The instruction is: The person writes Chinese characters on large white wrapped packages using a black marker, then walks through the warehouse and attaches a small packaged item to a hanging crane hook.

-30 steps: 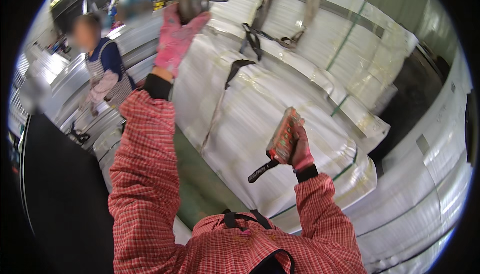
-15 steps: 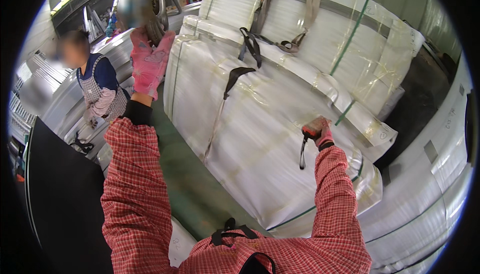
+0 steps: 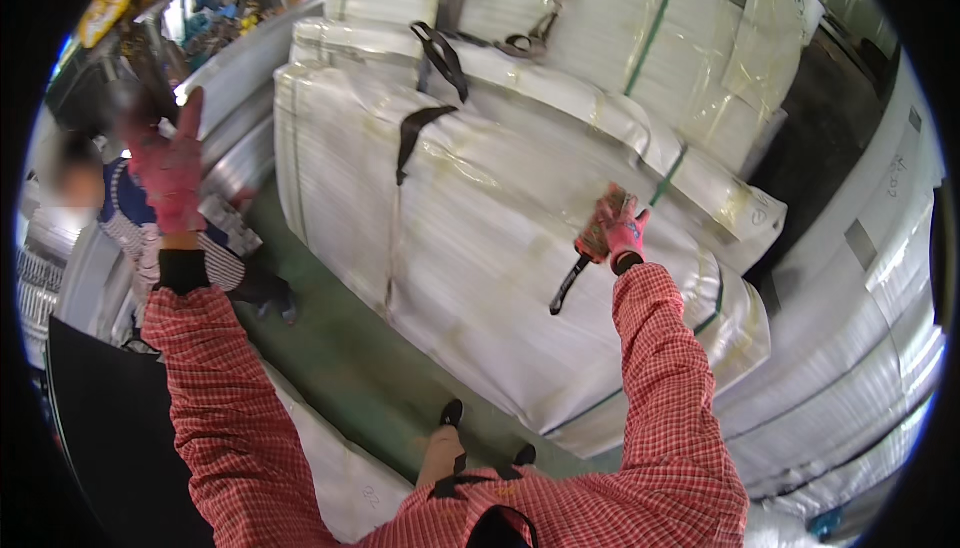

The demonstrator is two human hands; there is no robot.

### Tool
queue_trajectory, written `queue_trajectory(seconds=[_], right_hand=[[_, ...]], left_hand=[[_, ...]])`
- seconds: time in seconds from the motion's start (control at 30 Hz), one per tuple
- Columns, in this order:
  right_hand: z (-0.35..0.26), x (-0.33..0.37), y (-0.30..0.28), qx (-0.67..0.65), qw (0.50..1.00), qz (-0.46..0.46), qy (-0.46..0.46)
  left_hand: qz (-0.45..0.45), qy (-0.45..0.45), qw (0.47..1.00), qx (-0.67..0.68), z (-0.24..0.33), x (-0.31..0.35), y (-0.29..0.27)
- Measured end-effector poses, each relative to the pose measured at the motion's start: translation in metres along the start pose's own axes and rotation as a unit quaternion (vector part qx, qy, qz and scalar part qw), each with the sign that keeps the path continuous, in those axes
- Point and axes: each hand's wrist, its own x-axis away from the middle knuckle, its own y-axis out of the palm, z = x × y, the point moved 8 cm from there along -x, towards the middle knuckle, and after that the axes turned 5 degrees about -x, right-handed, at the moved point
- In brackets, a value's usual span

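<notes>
My left hand (image 3: pixel 167 183), in a pink glove, is raised at the far left in front of a co-worker. Its thumb stands apart from the fingers and I see nothing in it; the fingertips blur against the background. In my right hand (image 3: pixel 627 230), also pink-gloved, is a small red hand-held device (image 3: pixel 594 240) with a black wrist strap (image 3: pixel 568 286) dangling from it. That hand is over a large white-wrapped bundle (image 3: pixel 480 278). The device's face is hidden, so its exact kind cannot be made out.
Another wrapped bundle (image 3: pixel 570 28) is stacked behind, with green bands and a dark lifting strap (image 3: pixel 440 60). The co-worker (image 3: pixel 125 213) stands at left, near a black panel (image 3: pixel 110 418). Green floor (image 3: pixel 330 298) runs between. More wrapped stock (image 3: pixel 830 388) is at right.
The view has shifted, and my left hand now appears farther left and lower. My right hand has turned, still gripping the red device. My feet and more floor now show.
</notes>
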Motion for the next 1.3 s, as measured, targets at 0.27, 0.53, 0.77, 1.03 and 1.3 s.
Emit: queue_trajectory(seconds=[0.27,0.53,0.77,1.03,1.3], right_hand=[[-0.035,0.053,0.004,0.203,0.975,0.064,-0.066],[-0.047,-0.001,-0.002,0.224,0.974,0.023,-0.013],[-0.01,0.138,0.029,0.317,0.838,-0.348,-0.276],[-0.006,0.439,0.0,-0.095,0.635,-0.762,-0.08],[-0.001,0.435,0.009,0.087,0.685,-0.713,-0.123]], left_hand=[[0.061,0.029,0.992,0.103,0.007,0.01,0.031],[0.059,0.028,0.964,0.259,-0.036,-0.003,0.029],[-0.037,-0.02,0.985,0.165,-0.037,-0.011,0.028],[-0.129,-0.075,0.989,-0.013,-0.066,-0.032,0.028],[-0.092,-0.159,0.982,-0.046,-0.041,-0.024,0.028]])
